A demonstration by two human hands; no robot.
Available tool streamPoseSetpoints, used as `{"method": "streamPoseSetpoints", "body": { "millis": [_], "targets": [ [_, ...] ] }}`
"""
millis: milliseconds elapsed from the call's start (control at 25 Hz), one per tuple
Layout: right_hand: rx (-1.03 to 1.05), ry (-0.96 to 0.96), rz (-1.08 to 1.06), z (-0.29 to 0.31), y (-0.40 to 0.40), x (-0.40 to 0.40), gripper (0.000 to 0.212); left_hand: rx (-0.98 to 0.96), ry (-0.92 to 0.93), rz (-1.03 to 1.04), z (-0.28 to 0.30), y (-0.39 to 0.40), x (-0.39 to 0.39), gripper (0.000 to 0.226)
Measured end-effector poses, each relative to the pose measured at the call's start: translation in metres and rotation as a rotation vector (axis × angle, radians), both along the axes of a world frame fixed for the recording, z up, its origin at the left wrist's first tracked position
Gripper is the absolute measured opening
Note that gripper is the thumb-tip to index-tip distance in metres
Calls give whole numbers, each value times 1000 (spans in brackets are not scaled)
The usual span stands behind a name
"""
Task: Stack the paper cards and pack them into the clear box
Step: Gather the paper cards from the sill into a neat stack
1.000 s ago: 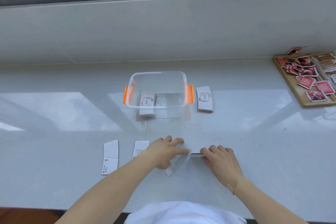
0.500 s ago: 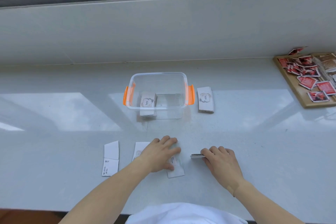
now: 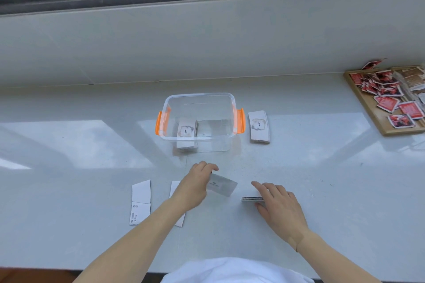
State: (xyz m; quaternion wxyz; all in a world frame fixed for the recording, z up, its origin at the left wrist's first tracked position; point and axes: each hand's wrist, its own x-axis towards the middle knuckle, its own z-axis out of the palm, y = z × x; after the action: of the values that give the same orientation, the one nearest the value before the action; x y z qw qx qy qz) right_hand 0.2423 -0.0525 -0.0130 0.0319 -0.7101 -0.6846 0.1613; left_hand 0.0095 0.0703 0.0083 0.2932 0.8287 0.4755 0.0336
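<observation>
The clear box (image 3: 200,99) with orange handles stands mid-counter, and a pile of cards (image 3: 186,130) lies inside at its left. My left hand (image 3: 195,187) pinches a white paper card (image 3: 222,184) just above the counter, tilted. My right hand (image 3: 277,204) rests with spread fingers on a thin stack of cards (image 3: 250,199) to the right. Another card stack (image 3: 258,127) lies beside the box's right handle. A loose white card (image 3: 140,202) lies at the left, and one more card (image 3: 176,190) is partly hidden under my left forearm.
A wooden tray (image 3: 377,119) with several red packets sits at the far right. The wall under the window rises behind the box. The counter's front edge runs just below my forearms.
My left hand has lifted a card off the counter and carried it up and right, toward the stack. My right hand's fingers have spread and shifted slightly over the stack.
</observation>
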Motion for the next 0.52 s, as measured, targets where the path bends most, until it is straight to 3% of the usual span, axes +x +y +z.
{"method": "streamPoseSetpoints", "body": {
  "millis": [120,240,400,520],
  "targets": [
    [64,58,-29,1,-1,0,67,68,-160,27,-2,-19,22,28],
    [114,48,-49,3,-1,-2,78,-58,-285,60,-6,-40,48,28],
    [101,25,-51,-2,0,-3,70,-408,-349,104,-5,-55,68,44],
    [78,61,-57,-6,2,-4,56,-479,-317,61,-4,-61,77,53]
  ]
}}
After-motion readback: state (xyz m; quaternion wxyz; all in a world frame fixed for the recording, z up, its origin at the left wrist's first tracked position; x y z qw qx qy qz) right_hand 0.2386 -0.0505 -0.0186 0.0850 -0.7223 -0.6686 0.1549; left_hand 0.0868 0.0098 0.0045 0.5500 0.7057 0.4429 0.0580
